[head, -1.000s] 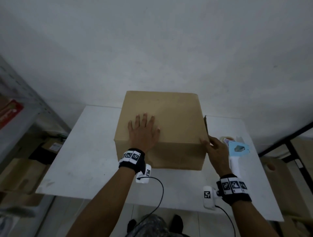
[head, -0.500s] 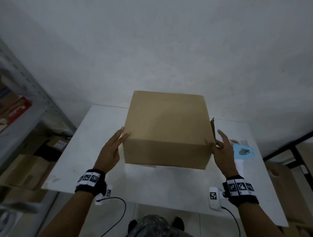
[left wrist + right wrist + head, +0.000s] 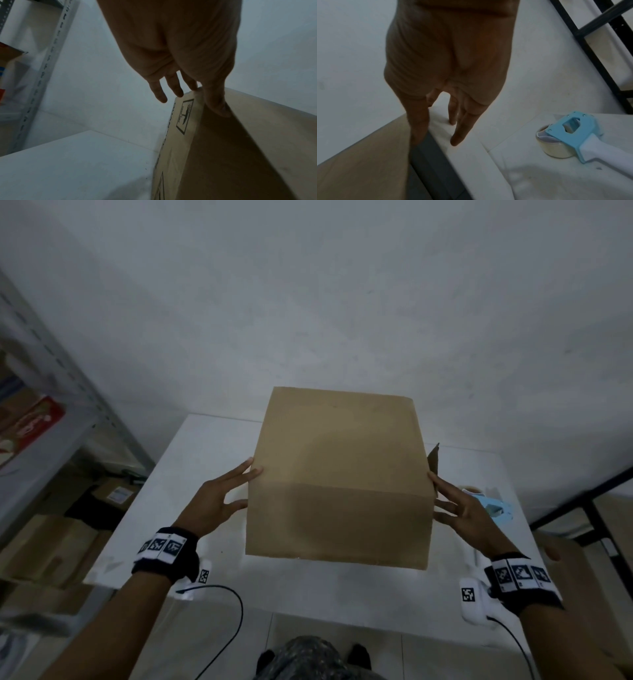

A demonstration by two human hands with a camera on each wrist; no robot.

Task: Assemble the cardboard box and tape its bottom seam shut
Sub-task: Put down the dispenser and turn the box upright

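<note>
A plain brown cardboard box point(image 3: 339, 474) is held between my two hands over the white table point(image 3: 205, 457). My left hand point(image 3: 219, 501) presses its left side with straight fingers, the thumb lying along the near corner edge point(image 3: 216, 105). On the opposite side my right hand point(image 3: 462, 508) presses with straight fingers. A small flap point(image 3: 433, 460) sticks out at the right side above that hand. The left side shows printed handling symbols point(image 3: 185, 116). A blue and white tape dispenser point(image 3: 570, 135) lies on the table to the right of the box.
A metal shelf rack point(image 3: 51, 405) with packages stands at the left, with cardboard boxes point(image 3: 44, 542) on the floor below it. A black frame point(image 3: 599, 508) stands at the right. A white wall rises behind the table.
My left hand left the top of the box and went to its left side. Both hands now squeeze the box, which has come nearer and higher.
</note>
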